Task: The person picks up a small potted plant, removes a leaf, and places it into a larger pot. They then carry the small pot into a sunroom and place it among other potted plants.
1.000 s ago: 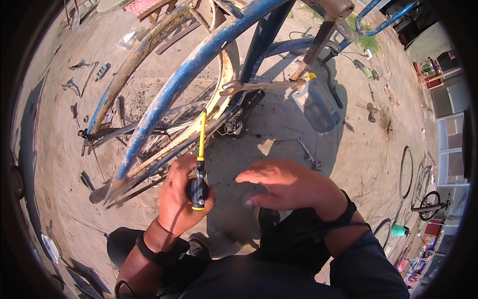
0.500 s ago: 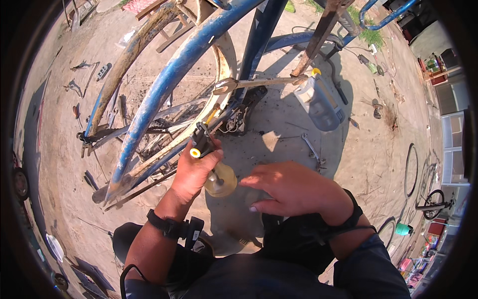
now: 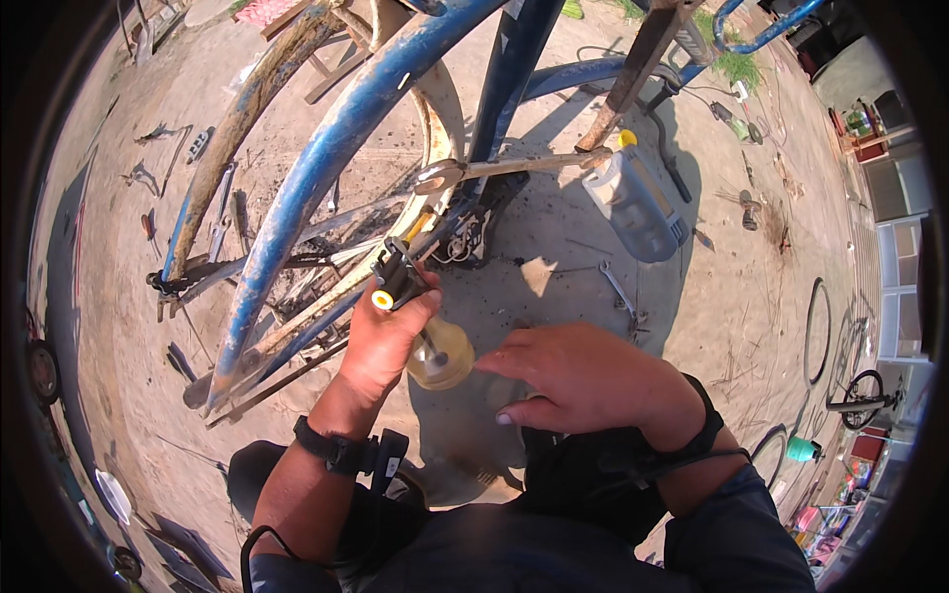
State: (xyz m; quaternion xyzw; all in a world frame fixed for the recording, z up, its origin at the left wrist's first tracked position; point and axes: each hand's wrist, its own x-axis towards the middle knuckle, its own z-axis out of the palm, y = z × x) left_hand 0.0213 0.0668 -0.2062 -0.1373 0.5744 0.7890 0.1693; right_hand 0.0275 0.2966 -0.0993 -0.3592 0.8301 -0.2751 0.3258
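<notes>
I have the spray bottle (image 3: 442, 360) in the left hand (image 3: 390, 331), just left of the middle of my view. Its rounded, amber see-through body sticks out below and to the right of that hand, toward the right hand (image 3: 588, 381). The black sprayer head (image 3: 393, 272) rises above the left fist, a round yellow knob (image 3: 383, 299) facing my camera. A short yellow wand (image 3: 419, 225) points away from me, over the dirty blue frame; I cannot tell whether its tip meets the metal.

The left hand is clenched around the bottle's upper part, thumb laid across toward the right; how the fingers sit on the trigger is hidden from me. The right hand is loose and half open, palm turned inward, its fingers bent and its thumb held apart below them. Its fingertips come right up beside the bottle's body, and I can't make out whether they touch it.

Beyond both hands, the blue frame (image 3: 321, 148) slants across my upper left, next to a cream curved fender (image 3: 448, 109). A grey jug (image 3: 641, 212) with a yellow cap leans on the ground to the upper right, and a wrench (image 3: 617, 285) lies between it and the right hand.
</notes>
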